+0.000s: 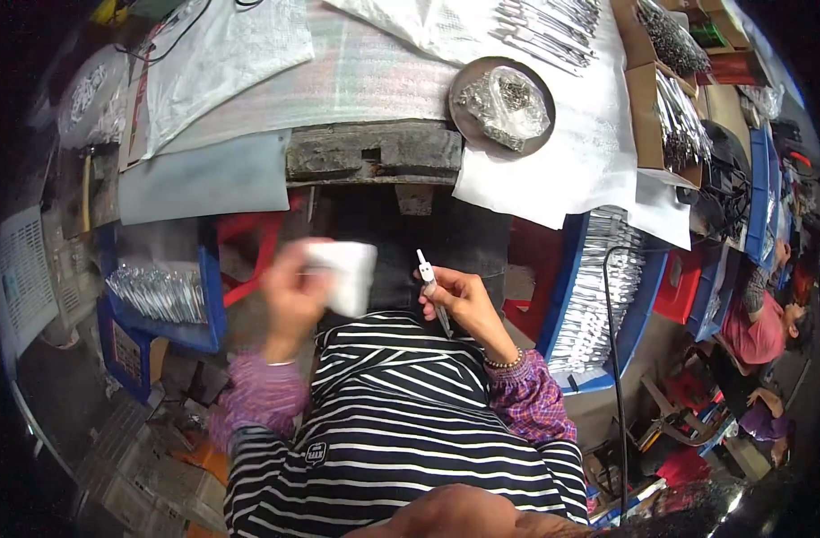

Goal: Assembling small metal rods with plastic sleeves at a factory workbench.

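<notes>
My right hand (pixel 459 299) grips a silver drawing compass (pixel 428 277) between thumb and fingers, in front of my striped apron. Its narrow top points up and away from me, and its legs run down below the fingers. To the left, at about the same height, my left hand (pixel 295 287) is closed on a folded white cloth (pixel 350 276). Motion smears that hand and the cloth, so the cloth's material is hard to make out. Cloth and compass are apart.
Ahead is a covered workbench (pixel 356 85) with a worn wooden edge (pixel 374 151). On it sits a round dish (pixel 551 134) of small metal parts in plastic. Blue trays (pixel 214 309) of metal pieces flank me. A black cable (pixel 618 394) hangs at right. A co-worker (pixel 752 332) sits farther right.
</notes>
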Demonstrator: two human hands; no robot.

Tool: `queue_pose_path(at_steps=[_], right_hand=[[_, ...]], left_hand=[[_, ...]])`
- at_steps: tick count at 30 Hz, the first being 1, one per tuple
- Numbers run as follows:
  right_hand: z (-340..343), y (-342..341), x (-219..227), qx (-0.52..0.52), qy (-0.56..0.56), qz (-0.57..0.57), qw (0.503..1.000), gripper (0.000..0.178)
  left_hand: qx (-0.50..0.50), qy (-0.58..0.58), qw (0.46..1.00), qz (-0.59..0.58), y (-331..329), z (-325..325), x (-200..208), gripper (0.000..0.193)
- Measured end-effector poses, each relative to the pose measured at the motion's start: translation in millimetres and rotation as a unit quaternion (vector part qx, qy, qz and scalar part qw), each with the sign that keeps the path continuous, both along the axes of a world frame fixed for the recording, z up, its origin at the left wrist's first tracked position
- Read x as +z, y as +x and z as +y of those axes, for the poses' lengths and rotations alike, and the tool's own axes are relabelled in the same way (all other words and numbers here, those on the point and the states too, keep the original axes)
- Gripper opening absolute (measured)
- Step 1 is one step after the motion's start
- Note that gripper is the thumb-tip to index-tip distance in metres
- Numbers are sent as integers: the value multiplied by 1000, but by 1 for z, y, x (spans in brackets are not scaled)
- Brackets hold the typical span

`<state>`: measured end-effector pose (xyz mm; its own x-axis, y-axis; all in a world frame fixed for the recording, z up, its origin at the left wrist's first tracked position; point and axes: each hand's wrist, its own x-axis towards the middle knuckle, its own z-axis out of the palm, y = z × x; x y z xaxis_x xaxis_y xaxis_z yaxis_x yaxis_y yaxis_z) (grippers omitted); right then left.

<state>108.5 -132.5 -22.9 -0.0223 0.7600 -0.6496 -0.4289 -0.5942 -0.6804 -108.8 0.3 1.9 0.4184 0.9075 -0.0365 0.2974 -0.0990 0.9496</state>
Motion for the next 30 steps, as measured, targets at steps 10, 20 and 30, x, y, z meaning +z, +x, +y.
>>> queue_pose_path(at_steps=[10, 20, 30], right_hand=[[-10, -2, 5, 4, -27, 48, 998, 23], [0, -5, 5, 37, -27, 37, 998, 20], [0, -7, 4, 5, -38, 77, 996, 22]], left_hand=[[-150, 57, 978, 132, 68, -5, -32, 13], [-231, 17, 969, 84, 66, -12, -7, 17], [-165, -31, 982, 91, 42, -1, -24, 24]])
